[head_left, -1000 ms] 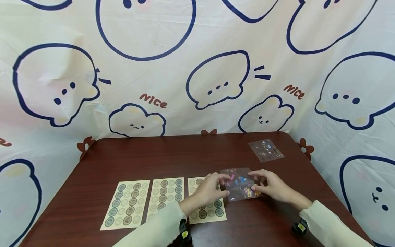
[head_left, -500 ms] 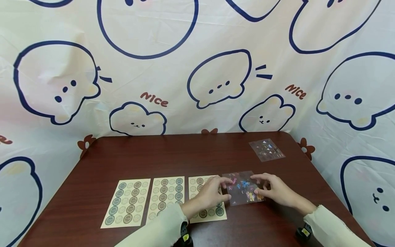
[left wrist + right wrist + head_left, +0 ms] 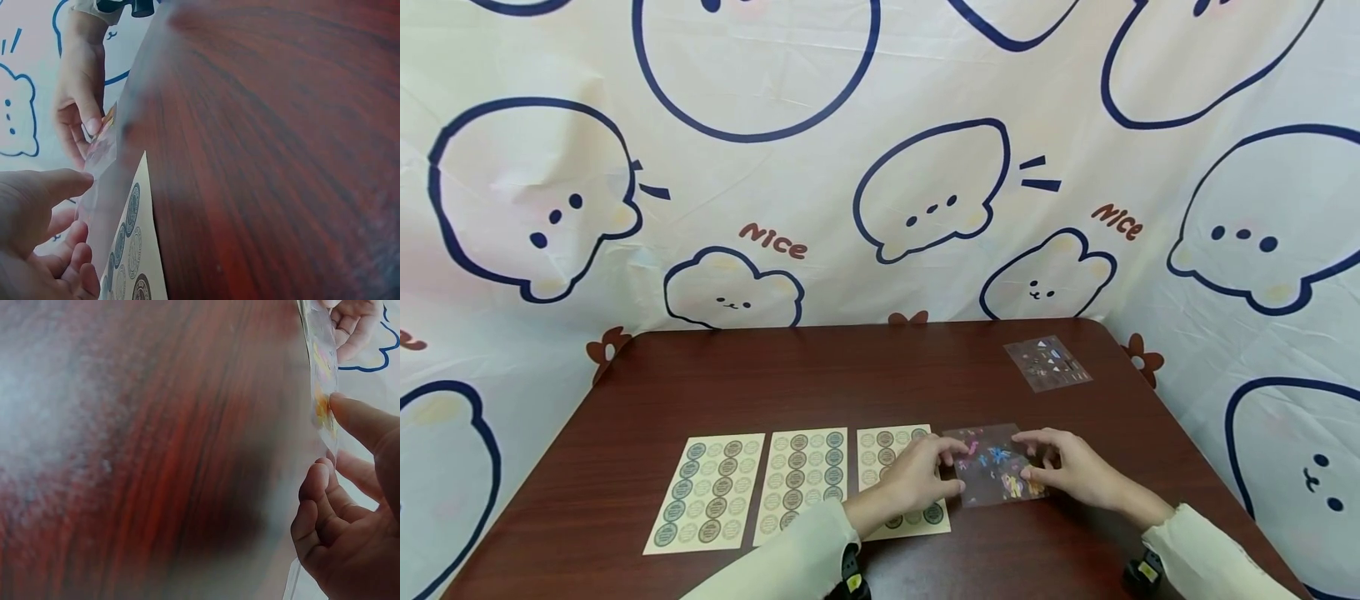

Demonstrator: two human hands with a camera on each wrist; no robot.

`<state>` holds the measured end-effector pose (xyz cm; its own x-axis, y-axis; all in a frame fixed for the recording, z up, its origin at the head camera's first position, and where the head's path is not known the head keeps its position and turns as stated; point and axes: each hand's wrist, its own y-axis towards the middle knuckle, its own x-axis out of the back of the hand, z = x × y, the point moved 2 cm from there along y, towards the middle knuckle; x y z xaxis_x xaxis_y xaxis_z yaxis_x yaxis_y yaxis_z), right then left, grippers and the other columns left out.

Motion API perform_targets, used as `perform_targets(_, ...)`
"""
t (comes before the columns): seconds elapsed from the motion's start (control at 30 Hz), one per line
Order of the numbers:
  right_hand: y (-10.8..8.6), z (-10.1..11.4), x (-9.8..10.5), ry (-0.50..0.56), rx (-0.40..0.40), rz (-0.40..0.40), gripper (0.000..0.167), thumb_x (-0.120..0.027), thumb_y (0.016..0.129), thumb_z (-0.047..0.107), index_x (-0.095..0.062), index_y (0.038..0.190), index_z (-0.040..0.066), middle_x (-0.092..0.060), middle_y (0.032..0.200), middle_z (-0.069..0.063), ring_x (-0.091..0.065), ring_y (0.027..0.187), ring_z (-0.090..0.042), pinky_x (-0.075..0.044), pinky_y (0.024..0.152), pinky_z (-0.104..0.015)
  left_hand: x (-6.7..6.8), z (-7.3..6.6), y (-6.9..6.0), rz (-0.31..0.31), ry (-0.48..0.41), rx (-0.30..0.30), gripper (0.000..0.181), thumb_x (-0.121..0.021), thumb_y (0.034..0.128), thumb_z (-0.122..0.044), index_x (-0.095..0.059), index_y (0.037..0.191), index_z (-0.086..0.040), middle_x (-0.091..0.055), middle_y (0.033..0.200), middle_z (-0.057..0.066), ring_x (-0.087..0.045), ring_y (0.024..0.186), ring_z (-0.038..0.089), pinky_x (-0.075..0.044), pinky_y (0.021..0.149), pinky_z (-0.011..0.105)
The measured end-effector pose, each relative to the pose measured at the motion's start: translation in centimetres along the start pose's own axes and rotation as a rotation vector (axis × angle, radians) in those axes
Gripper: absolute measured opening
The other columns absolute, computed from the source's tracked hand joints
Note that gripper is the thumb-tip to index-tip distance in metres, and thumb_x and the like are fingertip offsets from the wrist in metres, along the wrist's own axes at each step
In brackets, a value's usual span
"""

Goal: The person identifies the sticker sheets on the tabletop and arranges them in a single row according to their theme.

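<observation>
A clear sticker sheet [image 3: 985,487] with pink, blue and yellow figures is held between both hands over the right side of the table. My left hand [image 3: 916,473] pinches its left edge, above the rightmost sheet of round labels [image 3: 871,450], and partly hides those labels. At the opposite edge, my right hand [image 3: 1075,468] holds the clear sheet between thumb and fingers. From the right wrist, the thumb [image 3: 362,422] lies on the sheet's face near a yellow figure. In the left wrist view, the clear sheet [image 3: 103,150] appears nearly edge-on between the two hands.
Two more cream sheets of round labels, the middle one [image 3: 805,475] and the left one [image 3: 703,492], lie side by side on the brown table [image 3: 820,379]. Another clear sheet [image 3: 1048,364] with small pale shapes lies at the far right. A printed cloth [image 3: 827,292] hangs behind.
Both hands have shifted slightly toward the person and to the right, carrying the clear sticker sheet with them. The label sheets stay where they were.
</observation>
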<state>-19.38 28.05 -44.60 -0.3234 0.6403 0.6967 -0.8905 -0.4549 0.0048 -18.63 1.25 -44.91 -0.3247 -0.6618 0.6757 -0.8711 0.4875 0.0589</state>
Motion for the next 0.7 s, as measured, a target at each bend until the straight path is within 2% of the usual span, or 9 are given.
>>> perform_targets(0.27, -0.18, -0.31, -0.34, 0.039, 0.004, 0.05, 0.046, -0.074, 0.093, 0.025, -0.063, 0.133, 0.005, -0.057, 0.099, -0.009, -0.045, 0.059, -0.002, -0.043, 0.053, -0.023, -0.47, 0.17, -0.25, 0.014, 0.036, -0.002, 0.045, -0.085, 0.0775, -0.015, -0.072, 0.121, -0.017, -0.059, 0.088, -0.006, -0.05, 0.079, 0.005, -0.04, 0.071, 0.017)
perform_targets(0.7, -0.2, -0.56, -0.72, -0.024, -0.007, 0.055, 0.047, -0.076, 0.091, 0.027, -0.064, 0.131, 0.006, -0.057, 0.096, -0.006, -0.046, 0.06, -0.002, -0.043, 0.054, -0.022, -0.7, 0.58, -0.19, 0.027, 0.108, -0.023, 0.046, -0.086, 0.0774, -0.018, -0.072, 0.121, -0.019, -0.059, 0.088, -0.007, -0.046, 0.08, 0.0, -0.04, 0.074, 0.017)
